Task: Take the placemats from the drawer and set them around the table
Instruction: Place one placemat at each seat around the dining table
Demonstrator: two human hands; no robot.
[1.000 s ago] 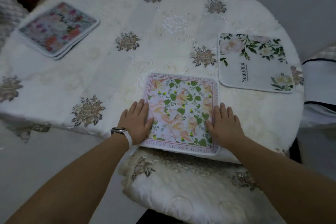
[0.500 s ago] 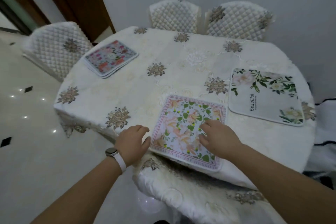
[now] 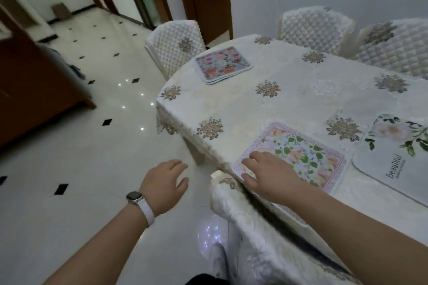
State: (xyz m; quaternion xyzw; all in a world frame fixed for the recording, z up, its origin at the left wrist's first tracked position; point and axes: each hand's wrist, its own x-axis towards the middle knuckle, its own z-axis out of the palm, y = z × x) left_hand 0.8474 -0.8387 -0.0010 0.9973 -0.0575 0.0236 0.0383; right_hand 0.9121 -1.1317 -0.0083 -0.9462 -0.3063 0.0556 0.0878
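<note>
A pink-bordered floral placemat (image 3: 303,152) lies flat at the near edge of the table (image 3: 243,109). My right hand (image 3: 268,174) rests over its near left corner, fingers spread, gripping nothing. My left hand (image 3: 165,183), with a watch on the wrist, hangs open over the floor to the left of the table, holding nothing. A white placemat printed with roses and "Beautiful" (image 3: 393,157) lies at the right. A small stack of colourful floral placemats (image 3: 222,65) sits at the far left edge of the table.
A white embroidered cloth covers the table. Quilted chairs stand around it: one at the far left (image 3: 173,44), two at the back (image 3: 310,25), one just below my right arm (image 3: 243,227). A brown cabinet (image 3: 34,85) stands left across the glossy tiled floor.
My view has swung left and up. My left hand has come off the pink-bordered placemat and moved left over the floor. My right hand has slid toward the mat's left corner.
</note>
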